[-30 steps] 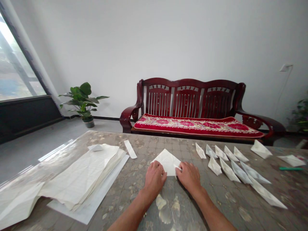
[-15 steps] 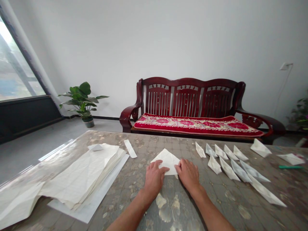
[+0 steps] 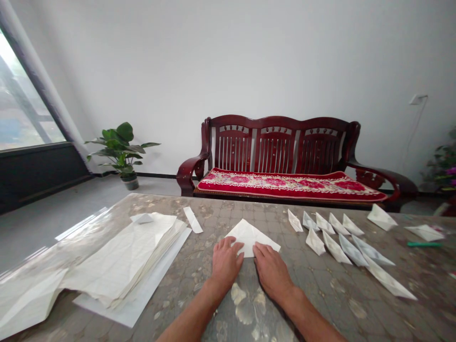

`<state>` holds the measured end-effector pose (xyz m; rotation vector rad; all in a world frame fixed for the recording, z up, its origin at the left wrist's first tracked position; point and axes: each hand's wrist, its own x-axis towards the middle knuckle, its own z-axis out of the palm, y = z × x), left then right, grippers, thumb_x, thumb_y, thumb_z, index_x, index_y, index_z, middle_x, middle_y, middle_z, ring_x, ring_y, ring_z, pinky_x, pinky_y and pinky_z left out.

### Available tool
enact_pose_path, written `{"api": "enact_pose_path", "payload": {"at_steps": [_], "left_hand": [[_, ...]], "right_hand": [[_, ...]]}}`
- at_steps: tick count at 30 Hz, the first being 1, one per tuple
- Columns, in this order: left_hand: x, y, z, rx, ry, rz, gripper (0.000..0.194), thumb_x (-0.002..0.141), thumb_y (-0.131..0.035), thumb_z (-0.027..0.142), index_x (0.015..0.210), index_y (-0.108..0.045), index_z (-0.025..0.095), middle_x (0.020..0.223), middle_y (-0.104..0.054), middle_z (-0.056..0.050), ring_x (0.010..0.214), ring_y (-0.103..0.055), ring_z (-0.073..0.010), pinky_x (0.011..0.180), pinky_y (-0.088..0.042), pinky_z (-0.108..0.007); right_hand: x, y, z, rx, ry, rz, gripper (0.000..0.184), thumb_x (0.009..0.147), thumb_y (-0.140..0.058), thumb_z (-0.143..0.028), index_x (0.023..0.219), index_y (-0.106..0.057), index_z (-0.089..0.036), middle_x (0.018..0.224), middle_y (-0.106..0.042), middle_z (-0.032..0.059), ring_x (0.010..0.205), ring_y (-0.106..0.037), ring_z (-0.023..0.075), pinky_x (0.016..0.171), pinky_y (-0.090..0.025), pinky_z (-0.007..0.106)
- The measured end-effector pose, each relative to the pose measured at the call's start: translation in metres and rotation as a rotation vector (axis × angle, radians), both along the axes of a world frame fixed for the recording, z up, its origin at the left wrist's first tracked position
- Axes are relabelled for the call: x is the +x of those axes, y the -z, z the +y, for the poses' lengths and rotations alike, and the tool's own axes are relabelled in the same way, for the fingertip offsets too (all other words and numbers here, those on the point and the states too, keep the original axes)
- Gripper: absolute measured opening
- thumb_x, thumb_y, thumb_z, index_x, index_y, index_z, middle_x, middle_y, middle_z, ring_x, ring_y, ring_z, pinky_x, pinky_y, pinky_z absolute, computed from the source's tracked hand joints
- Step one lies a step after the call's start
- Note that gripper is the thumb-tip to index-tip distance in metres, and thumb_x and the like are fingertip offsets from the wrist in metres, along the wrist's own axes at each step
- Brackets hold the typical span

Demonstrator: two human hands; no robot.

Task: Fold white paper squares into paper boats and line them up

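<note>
Nearly touching, left hand (image 3: 226, 264), right hand (image 3: 271, 272) palm-down on folded paper (image 3: 249, 236).

A stack of paper (image 3: 121, 256) lies left of the folded sheet (image 3: 249, 236), paper boats (image 3: 335, 248) to its right.

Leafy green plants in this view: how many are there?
2: a broad-leaved green plant in a dark pot on the floor beside the window, and a leafy plant with purple flowers cut off at the right edge; more may be hidden.
</note>
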<state>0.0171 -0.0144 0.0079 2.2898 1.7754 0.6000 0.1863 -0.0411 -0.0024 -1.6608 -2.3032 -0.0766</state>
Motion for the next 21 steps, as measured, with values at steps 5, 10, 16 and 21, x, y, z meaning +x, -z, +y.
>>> {"api": "enact_pose_path", "payload": {"at_steps": [5, 10, 16, 21], "left_hand": [[-0.019, -0.004, 0.006, 0.007, -0.203, 0.049, 0.044, 0.091, -0.051, 0.031, 0.134, -0.053, 0.023, 0.129, -0.056, -0.013, 0.117, -0.051, -0.0290, 0.098, -0.038, -0.041], [-0.028, -0.010, 0.019, -0.106, -0.136, -0.038, 0.046, 0.090, -0.039, 0.012, 0.135, -0.049, 0.019, 0.125, -0.061, -0.010, 0.114, -0.056, -0.0201, 0.097, -0.039, -0.030], [-0.033, -0.009, 0.024, -0.165, -0.084, -0.075, 0.050, 0.082, -0.040, 0.004, 0.125, -0.059, 0.022, 0.117, -0.065, -0.007, 0.108, -0.058, -0.0195, 0.094, -0.040, -0.029], [-0.034, -0.010, 0.019, -0.053, -0.057, 0.009, 0.049, 0.089, -0.043, 0.018, 0.138, -0.047, 0.018, 0.131, -0.057, -0.012, 0.120, -0.052, -0.0239, 0.102, -0.036, -0.035]], "right_hand": [[0.000, 0.006, -0.002, -0.012, 0.016, 0.013, 0.039, 0.094, -0.045, -0.018, 0.132, -0.055, -0.014, 0.137, -0.055, 0.0124, 0.127, -0.048, 0.0236, 0.109, -0.033, 0.036], [-0.004, 0.005, -0.010, -0.010, -0.009, 0.025, 0.042, 0.095, -0.049, -0.033, 0.134, -0.054, -0.020, 0.144, -0.047, 0.0142, 0.135, -0.039, 0.0280, 0.112, -0.029, 0.043], [0.005, 0.002, -0.011, -0.026, -0.053, 0.042, 0.042, 0.093, -0.050, -0.034, 0.134, -0.053, -0.021, 0.146, -0.046, 0.0133, 0.137, -0.037, 0.0267, 0.114, -0.028, 0.043], [0.014, -0.002, 0.000, -0.046, -0.086, 0.088, 0.035, 0.092, -0.049, -0.024, 0.125, -0.058, -0.021, 0.142, -0.051, 0.0105, 0.135, -0.040, 0.0234, 0.114, -0.029, 0.042]]}}
